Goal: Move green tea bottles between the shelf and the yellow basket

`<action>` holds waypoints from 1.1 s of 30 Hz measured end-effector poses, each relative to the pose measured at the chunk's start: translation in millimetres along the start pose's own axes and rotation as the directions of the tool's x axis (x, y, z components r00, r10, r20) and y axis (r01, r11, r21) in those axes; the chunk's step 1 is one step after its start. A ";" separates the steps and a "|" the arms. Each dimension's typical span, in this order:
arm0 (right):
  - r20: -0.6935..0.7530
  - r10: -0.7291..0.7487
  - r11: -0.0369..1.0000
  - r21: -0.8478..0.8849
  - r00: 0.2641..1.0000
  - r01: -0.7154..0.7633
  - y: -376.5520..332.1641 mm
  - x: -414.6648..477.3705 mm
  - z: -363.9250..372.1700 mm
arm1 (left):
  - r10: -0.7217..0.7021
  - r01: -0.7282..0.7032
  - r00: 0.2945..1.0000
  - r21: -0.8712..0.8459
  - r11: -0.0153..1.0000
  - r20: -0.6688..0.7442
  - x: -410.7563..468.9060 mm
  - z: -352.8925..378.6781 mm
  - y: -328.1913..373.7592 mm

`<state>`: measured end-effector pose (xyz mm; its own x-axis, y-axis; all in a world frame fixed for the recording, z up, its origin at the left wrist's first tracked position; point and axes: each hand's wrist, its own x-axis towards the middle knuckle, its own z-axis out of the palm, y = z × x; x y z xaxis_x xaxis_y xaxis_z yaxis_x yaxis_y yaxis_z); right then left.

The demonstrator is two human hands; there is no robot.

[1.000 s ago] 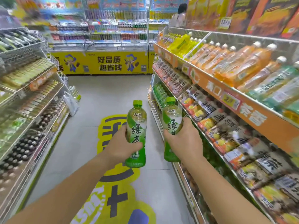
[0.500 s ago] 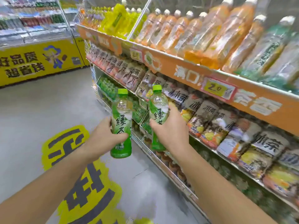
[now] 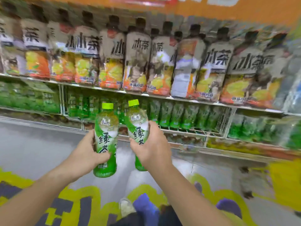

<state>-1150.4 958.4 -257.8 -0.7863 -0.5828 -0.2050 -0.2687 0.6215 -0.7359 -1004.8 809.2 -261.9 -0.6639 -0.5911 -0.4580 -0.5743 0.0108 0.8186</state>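
Observation:
I hold two green tea bottles upright in front of the shelving. My left hand grips the left green tea bottle around its lower label. My right hand grips the right green tea bottle, which tilts slightly left. Both have lime-green caps. Behind them, the low shelf holds a row of several green-labelled bottles behind a wire rail. No yellow basket shows in this view.
The shelf above carries several beige-labelled tea bottles with an orange price strip over them. The grey floor has a yellow and dark graphic. My shoe is at the bottom centre. The view is motion-blurred.
The view has swung right and down from looking along the aisle to facing the shelves. Both hands still hold their bottles, now in front of the low green-bottle shelf.

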 end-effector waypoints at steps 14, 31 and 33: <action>-0.295 0.231 0.961 -0.080 0.927 -0.264 245.9 86.2 -27.5 | 0.138 -0.137 0.976 -0.015 0.990 0.169 179.7 225.4 -29.5; -0.387 0.178 0.979 -0.020 0.905 -0.201 412.1 245.9 -115.9 | 0.267 -0.269 0.963 0.087 0.959 0.034 303.2 433.9 16.8; -0.386 0.176 0.981 -0.011 0.906 -0.195 421.2 255.2 -116.2 | 0.302 -0.301 0.953 0.054 0.952 -0.004 304.7 453.9 16.2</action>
<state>-1528.8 1132.3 -545.0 -0.9740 -0.2163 -0.0666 -0.1158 0.7290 -0.6747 -1433.8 995.3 -545.6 -0.8043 -0.5638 -0.1880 -0.3724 0.2317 0.8987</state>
